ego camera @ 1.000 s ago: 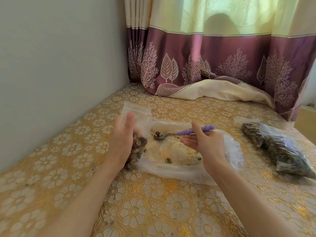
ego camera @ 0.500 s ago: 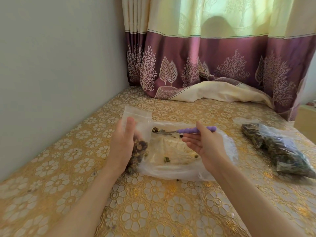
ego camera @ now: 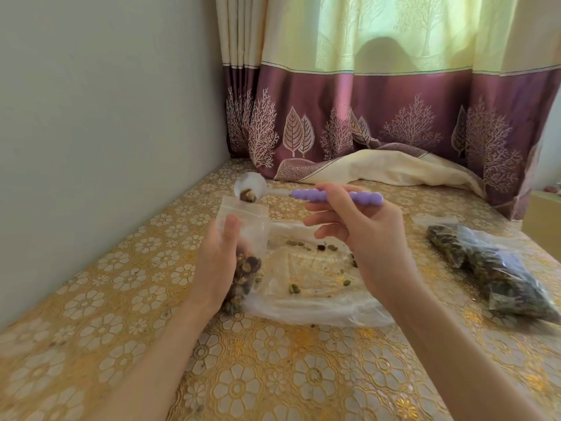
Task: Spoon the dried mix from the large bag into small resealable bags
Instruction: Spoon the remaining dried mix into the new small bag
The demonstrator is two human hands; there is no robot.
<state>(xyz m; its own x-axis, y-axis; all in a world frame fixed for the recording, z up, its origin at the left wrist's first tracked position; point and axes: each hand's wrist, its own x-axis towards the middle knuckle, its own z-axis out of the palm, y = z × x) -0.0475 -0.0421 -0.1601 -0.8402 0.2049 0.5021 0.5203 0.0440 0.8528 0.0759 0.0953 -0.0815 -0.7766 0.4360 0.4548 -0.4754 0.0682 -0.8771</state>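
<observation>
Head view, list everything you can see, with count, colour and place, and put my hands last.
Spoon: one, purple handle, clear bowl holding some mix, over the small bag's mouth.
Small bag: one, clear, part filled with brown mix, held upright at centre left.
Large bag: one, clear, nearly empty, flat on the cloth at centre.
Filled bags: a pile, clear with dark mix, far right; count unclear.
Cloth: one, gold with white flowers, covers the surface.
Curtain: cream and maroon, at the back.
Wall: grey, left.
Left hand: grips the small bag.
Right hand: holds the spoon handle.
</observation>
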